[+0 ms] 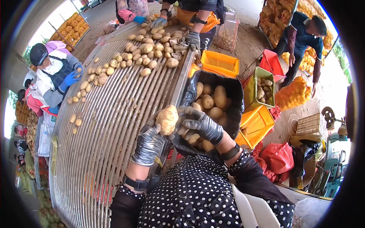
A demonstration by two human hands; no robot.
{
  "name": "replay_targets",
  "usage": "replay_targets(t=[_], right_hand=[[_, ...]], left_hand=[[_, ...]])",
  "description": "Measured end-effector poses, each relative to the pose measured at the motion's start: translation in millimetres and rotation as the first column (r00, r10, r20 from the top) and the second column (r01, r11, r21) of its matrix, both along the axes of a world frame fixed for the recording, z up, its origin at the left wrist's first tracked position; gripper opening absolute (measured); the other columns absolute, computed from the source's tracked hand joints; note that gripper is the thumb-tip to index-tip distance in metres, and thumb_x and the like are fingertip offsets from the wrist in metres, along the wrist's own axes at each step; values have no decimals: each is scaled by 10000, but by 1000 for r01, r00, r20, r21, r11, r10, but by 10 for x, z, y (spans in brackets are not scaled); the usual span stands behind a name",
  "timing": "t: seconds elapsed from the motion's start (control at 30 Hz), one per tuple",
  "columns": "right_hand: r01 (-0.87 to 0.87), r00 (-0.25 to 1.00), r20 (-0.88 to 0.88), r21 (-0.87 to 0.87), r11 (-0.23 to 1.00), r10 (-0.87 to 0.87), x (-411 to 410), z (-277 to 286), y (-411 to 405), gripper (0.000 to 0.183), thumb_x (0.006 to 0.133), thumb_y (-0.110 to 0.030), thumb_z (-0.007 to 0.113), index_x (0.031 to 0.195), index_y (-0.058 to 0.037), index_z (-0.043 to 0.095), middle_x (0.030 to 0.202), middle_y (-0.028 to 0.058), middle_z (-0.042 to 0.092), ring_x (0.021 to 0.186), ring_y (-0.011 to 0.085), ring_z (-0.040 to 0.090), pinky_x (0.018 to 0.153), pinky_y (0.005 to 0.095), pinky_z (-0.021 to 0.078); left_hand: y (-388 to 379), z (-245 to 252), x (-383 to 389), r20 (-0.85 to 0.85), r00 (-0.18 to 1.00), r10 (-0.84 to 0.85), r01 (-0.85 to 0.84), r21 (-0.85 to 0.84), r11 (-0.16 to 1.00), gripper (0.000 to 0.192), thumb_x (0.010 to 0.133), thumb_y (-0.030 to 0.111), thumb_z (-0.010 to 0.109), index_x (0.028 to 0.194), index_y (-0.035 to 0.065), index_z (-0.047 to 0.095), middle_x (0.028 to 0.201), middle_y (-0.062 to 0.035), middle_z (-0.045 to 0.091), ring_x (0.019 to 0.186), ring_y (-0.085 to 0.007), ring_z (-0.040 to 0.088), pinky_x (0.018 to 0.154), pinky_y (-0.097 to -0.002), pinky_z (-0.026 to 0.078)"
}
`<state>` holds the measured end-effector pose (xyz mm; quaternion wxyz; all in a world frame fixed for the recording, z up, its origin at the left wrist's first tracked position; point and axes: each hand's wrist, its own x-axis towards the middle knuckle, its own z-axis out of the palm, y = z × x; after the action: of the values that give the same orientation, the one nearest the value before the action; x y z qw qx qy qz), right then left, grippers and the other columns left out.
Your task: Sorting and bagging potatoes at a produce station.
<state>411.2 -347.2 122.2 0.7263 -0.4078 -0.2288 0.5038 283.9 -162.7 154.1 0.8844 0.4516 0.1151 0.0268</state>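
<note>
My left hand point(148, 142), in a grey-striped work glove, grips a large potato point(167, 119) above the near edge of the metal roller conveyor point(114, 136). Beside it my right hand point(204, 124), gloved alike, is over the rim of a black-lined container point(238, 97), its fingers bent and apart, close to the potato's right side. I cannot tell whether this hand holds anything. Inside the container lie several potatoes point(220, 97). More potatoes point(146, 49) are spread over the far part of the rollers.
Yellow crates point(221, 64) and a green crate of potatoes point(265, 87) stand to the right. A co-worker point(57, 65) holds a potato at the left side; other co-workers' gloved hands point(194, 40) are at the far end. Another person point(305, 37) bends beside an orange mesh sack point(293, 92).
</note>
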Motion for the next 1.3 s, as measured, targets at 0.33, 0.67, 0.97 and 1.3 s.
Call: replay_targets(t=[0.33, 0.67, 0.97, 1.3], right_hand=[[59, 998, -3, -61, 996, -59, -173, 104, 77, 810, 831, -177, 735, 1488, -93, 269, 1235, 59, 562, 978, 139, 608, 642, 217, 533], [345, 712, -656, 17, 939, -250, -57, -518, -357, 424, 888, -383, 667, 1221, -163, 525, 1108, 62, 580, 977, 238, 602, 767, 463, 550], [680, 218, -580, -487, 548, -785, 576, -1650, -1783, 227, 911, -387, 609, 926, -167, 557, 819, 45, 596, 754, 235, 604, 675, 470, 527], [978, -60, -387, -208, 24, -920, 2448, -1217, -2407, 708, 884, -352, 671, 1419, -81, 296, 1358, 244, 436, 1154, 464, 520, 870, 556, 526]], left_hand=[[-69, 81, 3, -32, 999, 35, -13, 539, 842, 614, 811, -9, 617, 1394, 9, 425, 1256, -105, 554, 1053, -153, 575, 882, -275, 499], [-9, -192, -101, -21, 991, -132, 95, 805, 586, 447, 840, -76, 585, 1276, 3, 522, 1243, -100, 578, 1144, -192, 580, 970, -296, 470], [480, -865, -504, -356, 934, 13, 355, 934, 37, 495, 793, 141, 721, 1242, 19, 549, 1268, -231, 546, 1197, -372, 519, 1028, -416, 415], [620, -973, -578, -391, 920, 8, 383, 907, 173, 402, 806, 123, 704, 1168, -12, 594, 1112, -215, 643, 1047, -365, 616, 938, -399, 473]])
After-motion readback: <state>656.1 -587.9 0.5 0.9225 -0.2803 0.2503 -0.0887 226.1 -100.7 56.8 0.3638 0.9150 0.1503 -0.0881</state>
